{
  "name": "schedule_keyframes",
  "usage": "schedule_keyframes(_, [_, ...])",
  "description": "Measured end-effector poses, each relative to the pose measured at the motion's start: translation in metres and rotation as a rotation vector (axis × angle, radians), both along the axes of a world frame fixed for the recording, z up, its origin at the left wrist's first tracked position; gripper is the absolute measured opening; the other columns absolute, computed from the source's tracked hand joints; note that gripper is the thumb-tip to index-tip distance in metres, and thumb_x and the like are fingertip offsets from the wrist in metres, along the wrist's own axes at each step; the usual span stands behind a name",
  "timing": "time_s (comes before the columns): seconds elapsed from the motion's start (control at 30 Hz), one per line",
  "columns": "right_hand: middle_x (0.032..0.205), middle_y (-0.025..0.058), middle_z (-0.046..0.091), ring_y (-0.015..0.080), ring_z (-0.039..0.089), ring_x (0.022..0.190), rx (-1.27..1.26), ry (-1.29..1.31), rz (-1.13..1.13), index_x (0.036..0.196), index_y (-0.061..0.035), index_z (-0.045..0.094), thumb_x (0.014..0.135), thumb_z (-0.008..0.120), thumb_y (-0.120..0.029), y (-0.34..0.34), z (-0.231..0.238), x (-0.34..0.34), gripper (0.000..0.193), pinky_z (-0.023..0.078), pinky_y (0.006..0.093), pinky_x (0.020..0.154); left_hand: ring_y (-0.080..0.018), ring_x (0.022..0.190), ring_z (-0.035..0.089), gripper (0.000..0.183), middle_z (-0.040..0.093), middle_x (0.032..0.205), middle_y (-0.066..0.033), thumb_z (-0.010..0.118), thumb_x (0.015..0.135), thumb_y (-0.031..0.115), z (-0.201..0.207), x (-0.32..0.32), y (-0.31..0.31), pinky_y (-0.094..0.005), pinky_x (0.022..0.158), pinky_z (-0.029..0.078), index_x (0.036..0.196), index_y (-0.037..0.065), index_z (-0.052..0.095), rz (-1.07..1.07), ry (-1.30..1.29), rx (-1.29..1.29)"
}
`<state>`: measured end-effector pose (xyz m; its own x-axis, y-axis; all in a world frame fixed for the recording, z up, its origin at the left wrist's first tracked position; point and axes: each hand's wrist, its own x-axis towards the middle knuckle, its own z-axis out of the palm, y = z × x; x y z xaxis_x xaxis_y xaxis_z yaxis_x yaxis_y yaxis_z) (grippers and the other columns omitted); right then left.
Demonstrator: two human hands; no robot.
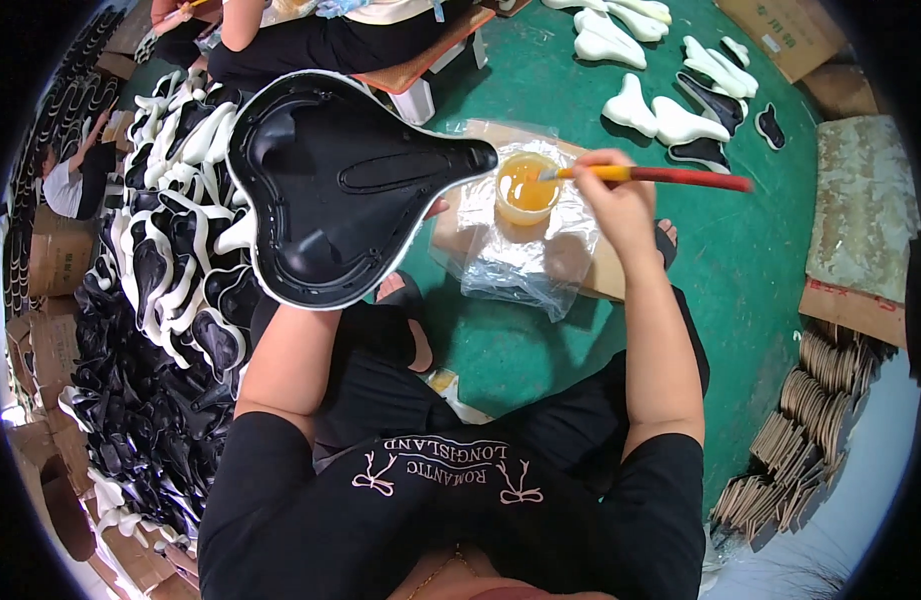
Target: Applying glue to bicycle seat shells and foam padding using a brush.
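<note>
With my left hand (438, 207), fingers mostly hidden, I hold up a black saddle shell (321, 190) at left; my right hand (616, 200) pinches a red-and-yellow brush (681, 177) over the tub (526, 217) beyond.

Along the left edge of the green floor (756, 270) lies a heap of white saddle pads and black shells (171, 230), with a pile of bare black saddle shells (146, 430) at its near end. Cardboard boxes (56, 260) stand beyond, beside a person in a pale shirt (63, 190). Near the far edge, another person in black trousers (321, 50) sits at a reddish-brown seat with white legs (421, 65). Loose white saddle pads (631, 105) lie toward the far right corner, close to a cardboard box (781, 35). A stained, pale slab (861, 205) and stacked brown flat pieces (781, 445) line the right edge.
</note>
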<state>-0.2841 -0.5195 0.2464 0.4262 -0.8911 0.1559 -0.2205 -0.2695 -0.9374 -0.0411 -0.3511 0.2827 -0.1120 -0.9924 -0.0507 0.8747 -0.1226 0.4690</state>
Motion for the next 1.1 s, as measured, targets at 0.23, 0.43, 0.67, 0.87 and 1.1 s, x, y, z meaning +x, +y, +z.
schedule_keyframes(0.23, [0.083,0.0049,0.064,0.0085,0.06,0.072,0.119,-0.332,0.056,0.086,0.0,0.063,0.081,0.069,-0.008,0.014,0.036,-0.002,0.011,0.047,0.0201,0.063,-0.0162,0.107,0.054,0.043,0.053,0.123,-0.0155,0.053,0.093,0.018,0.004,-0.017,0.004,-0.0271,0.093,0.045,0.129,-0.003,0.044,0.095,-0.284,0.017])
schedule_keyframes(0.43, [0.08,0.0071,0.062,0.013,0.059,0.067,-0.112,-0.2,0.016,0.079,-0.0011,0.065,0.075,0.068,-0.01,0.011,0.041,-0.007,0.01,0.047,0.024,0.061,-0.015,0.109,0.053,0.041,0.052,0.124,-0.0147,0.05,0.094,0.016,0.007,-0.027,0.003,-0.026,0.094,0.044,0.129,-0.005,0.044,0.175,-0.526,0.04])
schedule_keyframes(0.67, [0.074,0.0038,0.063,0.008,0.058,0.065,0.052,-0.187,-0.044,0.085,-0.0003,0.063,0.082,0.065,-0.008,0.01,0.044,-0.006,0.008,0.047,0.0205,0.059,-0.0298,0.116,0.046,0.041,0.051,0.119,-0.0142,0.06,0.081,0.008,0.023,-0.029,-0.018,-0.0361,0.102,0.035,0.12,0.003,0.05,0.384,-1.596,-0.637])
schedule_keyframes(0.87, [0.075,0.0052,0.063,0.0094,0.059,0.066,0.143,-0.208,0.021,0.085,0.0009,0.062,0.083,0.065,-0.008,0.012,0.043,-0.006,0.009,0.048,0.022,0.061,-0.0298,0.119,0.044,0.042,0.049,0.122,-0.0128,0.058,0.082,0.008,0.007,-0.031,-0.02,-0.0355,0.101,0.035,0.122,0.005,0.049,0.372,-1.668,-0.604])
schedule_keyframes(1.1, [0.076,0.0055,0.063,0.0096,0.059,0.068,0.35,-0.274,0.235,0.085,0.0012,0.062,0.083,0.065,-0.008,0.02,0.05,-0.007,0.01,0.049,0.0219,0.063,-0.0297,0.119,0.044,0.043,0.049,0.123,-0.0123,0.059,0.081,0.009,0.004,-0.028,-0.019,-0.0346,0.102,0.035,0.123,0.006,0.049,0.376,-1.706,-0.569])
